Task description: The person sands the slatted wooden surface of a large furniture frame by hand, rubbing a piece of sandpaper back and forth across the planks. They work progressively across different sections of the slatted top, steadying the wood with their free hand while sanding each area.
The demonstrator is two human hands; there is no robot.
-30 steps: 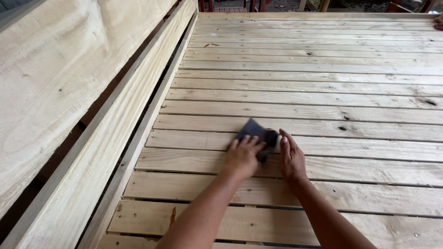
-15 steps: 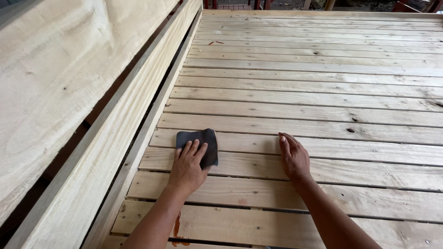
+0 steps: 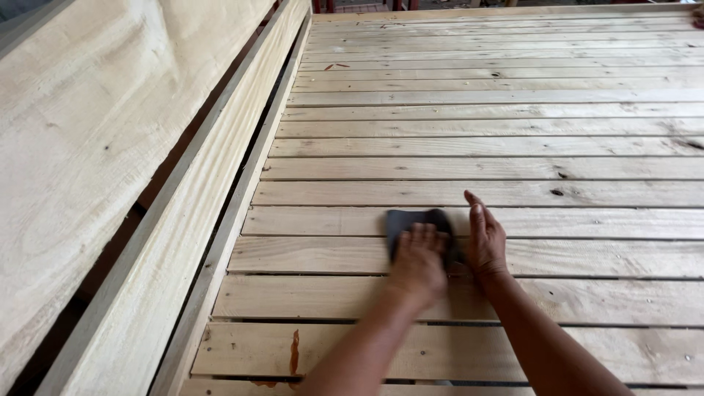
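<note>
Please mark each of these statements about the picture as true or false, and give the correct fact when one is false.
1. The left hand presses on a dark sheet. True.
2. The right hand holds a hammer. False: it lies flat on a wooden slat, beside the dark sheet, and holds no tool.
3. The slats are laid with narrow gaps between them. True.
4. The dark sheet lies on the long side rail. False: it lies on the slats, well to the right of the rail.
5. A reddish stain marks a slat near the bottom of the picture. True.
</note>
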